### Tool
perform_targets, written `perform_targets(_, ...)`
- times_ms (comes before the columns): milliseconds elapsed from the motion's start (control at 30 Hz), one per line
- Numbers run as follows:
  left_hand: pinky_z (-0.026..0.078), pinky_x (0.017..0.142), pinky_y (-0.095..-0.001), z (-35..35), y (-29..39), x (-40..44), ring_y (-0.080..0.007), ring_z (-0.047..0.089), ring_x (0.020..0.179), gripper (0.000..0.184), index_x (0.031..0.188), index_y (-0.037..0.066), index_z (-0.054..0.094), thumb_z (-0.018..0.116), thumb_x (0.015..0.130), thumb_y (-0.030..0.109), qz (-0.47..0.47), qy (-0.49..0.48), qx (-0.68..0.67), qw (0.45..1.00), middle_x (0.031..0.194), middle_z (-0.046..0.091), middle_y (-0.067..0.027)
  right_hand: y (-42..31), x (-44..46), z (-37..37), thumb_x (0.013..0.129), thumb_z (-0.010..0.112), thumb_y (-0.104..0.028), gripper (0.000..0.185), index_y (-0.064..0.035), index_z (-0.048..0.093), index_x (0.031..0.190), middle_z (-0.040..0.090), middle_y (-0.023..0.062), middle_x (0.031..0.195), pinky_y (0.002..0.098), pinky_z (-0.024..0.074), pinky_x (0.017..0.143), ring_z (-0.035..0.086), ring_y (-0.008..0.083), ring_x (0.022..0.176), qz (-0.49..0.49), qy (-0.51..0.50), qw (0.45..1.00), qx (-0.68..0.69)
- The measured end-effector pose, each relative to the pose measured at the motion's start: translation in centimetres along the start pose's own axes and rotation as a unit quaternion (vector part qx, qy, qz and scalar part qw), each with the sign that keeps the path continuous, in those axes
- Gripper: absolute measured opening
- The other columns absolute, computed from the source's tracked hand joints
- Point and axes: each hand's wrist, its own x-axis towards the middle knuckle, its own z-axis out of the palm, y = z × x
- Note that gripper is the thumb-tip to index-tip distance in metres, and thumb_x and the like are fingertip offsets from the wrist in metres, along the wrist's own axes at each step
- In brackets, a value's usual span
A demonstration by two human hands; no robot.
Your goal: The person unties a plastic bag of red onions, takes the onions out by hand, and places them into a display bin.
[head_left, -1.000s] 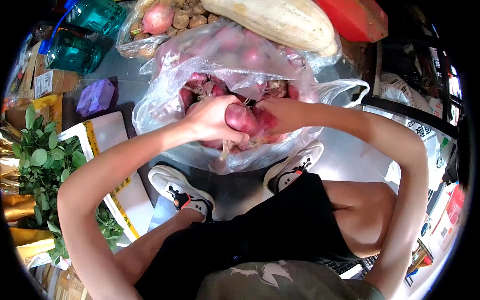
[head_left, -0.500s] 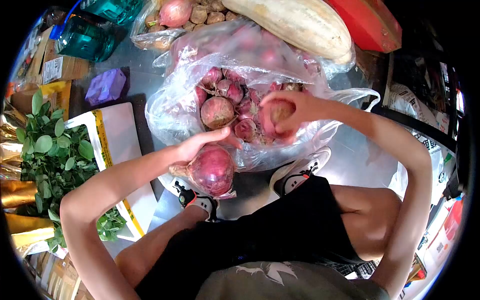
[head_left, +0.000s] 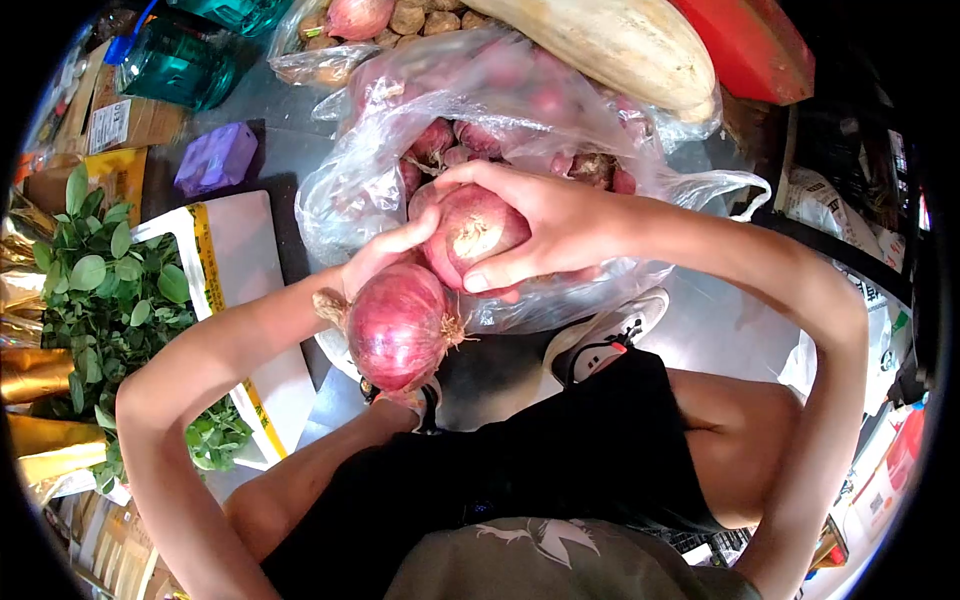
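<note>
above floor (head_left: 500, 372) and bag's near edge (head_left: 535, 315), one onion (head_left: 395, 330) is cupped by half-curled left hand (head_left: 385, 245), another onion (head_left: 476, 232) by curled right hand (head_left: 560, 222); gentleness seems best

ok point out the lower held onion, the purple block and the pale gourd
Lower held onion (head_left: 397, 327): head view, middle of its red skin
Purple block (head_left: 215, 158): head view, middle of its surface
Pale gourd (head_left: 612, 45): head view, middle of its body

Right hand (head_left: 565, 222) has shifted toward 9 o'clock, bringing its onion (head_left: 480, 232) to 1 o'clock of the left-hand onion (head_left: 395, 328).
</note>
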Motion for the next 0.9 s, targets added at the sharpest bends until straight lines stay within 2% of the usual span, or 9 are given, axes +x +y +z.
perform_targets(100, 0.037, 0.103, -0.0418, -0.6, -0.5, -0.4, -0.0336, 0.049, 0.119, 0.075, 0.138, 0.002, 0.03, 0.042, 0.09, 0.057, -0.011, -0.005, -0.044, 0.999, 0.131, 0.047, -0.0179, 1.1, 0.1, -0.2, 0.081, 0.068, -0.039, 0.079, -0.0098, 0.025, 0.14, 0.044, 0.0191, 0.131, 0.0296, 0.055, 0.074, 0.059, 0.0246, 0.103, -0.215, 0.115, 0.92, -0.306)
perform_targets(233, 0.041, 0.098, -0.0398, -1.4, -1.3, -2.1, -0.0242, 0.052, 0.113, 0.07, 0.135, 0.001, 0.035, 0.048, 0.089, 0.053, -0.062, 0.079, 0.019, 0.995, 0.125, 0.052, -0.0147, 0.0, -1.8, -3.9, 0.092, 0.052, -0.04, 0.06, -0.0089, 0.032, 0.139, 0.057, 0.0111, 0.119, 0.0256, 0.0554, 0.058, 0.065, 0.0159, 0.075, -0.082, 0.034, 0.996, -0.004)
perform_targets(333, 0.042, 0.096, -0.0412, -0.7, -1.8, -4.2, -0.0255, 0.054, 0.11, 0.072, 0.135, 0.001, 0.034, 0.051, 0.088, 0.054, -0.088, 0.044, -0.046, 0.994, 0.124, 0.052, -0.0158, 6.3, 1.1, -6.8, 0.097, 0.045, -0.025, 0.042, -0.0076, 0.038, 0.136, 0.063, 0.0102, 0.109, 0.0232, 0.0538, 0.057, 0.064, 0.0134, 0.066, -0.095, 0.075, 0.992, -0.042)
perform_targets(433, 0.045, 0.093, -0.0423, -0.7, -2.6, -5.6, -0.027, 0.055, 0.108, 0.073, 0.134, 0.0, 0.034, 0.051, 0.088, 0.054, -0.078, 0.074, -0.048, 0.993, 0.123, 0.052, -0.0171, 8.3, 4.3, -8.3, 0.097, 0.043, -0.02, 0.041, -0.0058, 0.038, 0.135, 0.064, 0.0125, 0.104, 0.0258, 0.0537, 0.061, 0.064, 0.0172, 0.069, -0.382, 0.186, 0.723, -0.544)
perform_targets(500, 0.048, 0.088, -0.042, -0.8, -3.1, -6.0, -0.0289, 0.059, 0.101, 0.073, 0.133, 0.0, 0.035, 0.051, 0.087, 0.054, -0.075, 0.081, -0.034, 0.993, 0.12, 0.053, -0.0191, 7.0, 5.3, -8.6, 0.095, 0.047, -0.025, 0.045, -0.0053, 0.04, 0.134, 0.064, 0.0155, 0.102, 0.0321, 0.053, 0.071, 0.064, 0.0225, 0.076, 0.024, 0.097, 0.812, -0.575)
perform_targets(600, 0.05, 0.083, -0.0416, -1.6, -3.9, -6.1, -0.0301, 0.062, 0.093, 0.072, 0.132, -0.001, 0.036, 0.05, 0.088, 0.054, -0.082, 0.086, -0.072, 0.99, 0.117, 0.054, -0.021, 6.2, 8.2, -10.2, 0.091, 0.052, -0.037, 0.055, -0.0053, 0.04, 0.134, 0.064, 0.016, 0.1, 0.0379, 0.0505, 0.077, 0.063, 0.0242, 0.077, 0.135, 0.163, 0.918, -0.335)
perform_targets(667, 0.052, 0.079, -0.0416, -3.0, -4.9, -6.0, -0.0306, 0.063, 0.085, 0.072, 0.13, -0.002, 0.037, 0.049, 0.088, 0.055, -0.072, 0.121, -0.054, 0.989, 0.113, 0.056, -0.022, 6.2, 8.5, -10.9, 0.089, 0.049, -0.049, 0.063, -0.0062, 0.04, 0.134, 0.063, 0.0172, 0.106, 0.0388, 0.0472, 0.084, 0.062, 0.0255, 0.088, 0.139, 0.149, 0.924, -0.324)
perform_targets(733, 0.051, 0.082, -0.0401, -2.6, -4.5, -5.4, -0.029, 0.062, 0.09, 0.072, 0.13, -0.002, 0.038, 0.049, 0.088, 0.055, -0.068, 0.13, -0.02, 0.989, 0.114, 0.056, -0.0209, 6.7, 8.5, -10.8, 0.087, 0.049, -0.055, 0.07, -0.0041, 0.039, 0.134, 0.059, 0.02, 0.115, 0.0396, 0.043, 0.091, 0.058, 0.0286, 0.102, -0.081, 0.161, 0.834, -0.521)
perform_targets(900, 0.052, 0.081, -0.0377, -2.1, -3.7, -5.0, -0.0332, 0.057, 0.108, 0.081, 0.139, 0.001, 0.027, 0.046, 0.086, 0.06, -0.056, 0.12, 0.048, 0.99, 0.126, 0.047, -0.0325, 6.8, 9.7, -9.4, 0.083, 0.058, -0.049, 0.076, 0.0017, 0.036, 0.134, 0.051, 0.0224, 0.127, 0.0378, 0.0365, 0.101, 0.05, 0.031, 0.117, 0.015, 0.119, 0.869, -0.48)
